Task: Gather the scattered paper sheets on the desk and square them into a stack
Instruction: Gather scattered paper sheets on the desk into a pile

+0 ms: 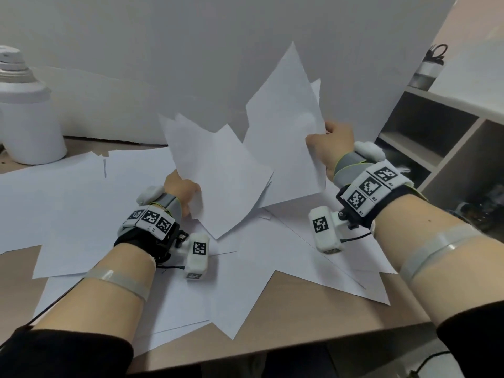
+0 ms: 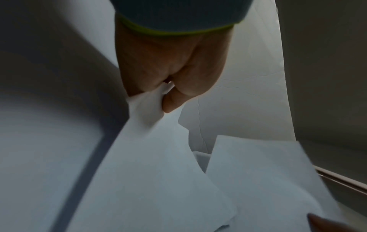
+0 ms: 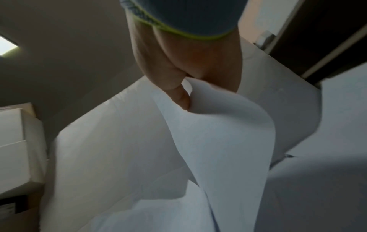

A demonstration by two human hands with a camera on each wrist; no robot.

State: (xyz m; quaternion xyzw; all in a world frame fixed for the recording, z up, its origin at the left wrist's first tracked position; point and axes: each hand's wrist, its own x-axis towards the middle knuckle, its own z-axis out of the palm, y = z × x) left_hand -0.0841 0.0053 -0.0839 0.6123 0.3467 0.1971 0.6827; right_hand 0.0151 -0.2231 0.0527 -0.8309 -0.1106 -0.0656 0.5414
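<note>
Your left hand (image 1: pixel 182 192) pinches a few paper sheets (image 1: pixel 218 175) by their near edge, your right hand (image 1: pixel 331 144) pinches another raised sheet (image 1: pixel 283 132) by its right edge, both lifted above the scattered sheets (image 1: pixel 81 214) on the desk (image 1: pixel 300 317).
</note>
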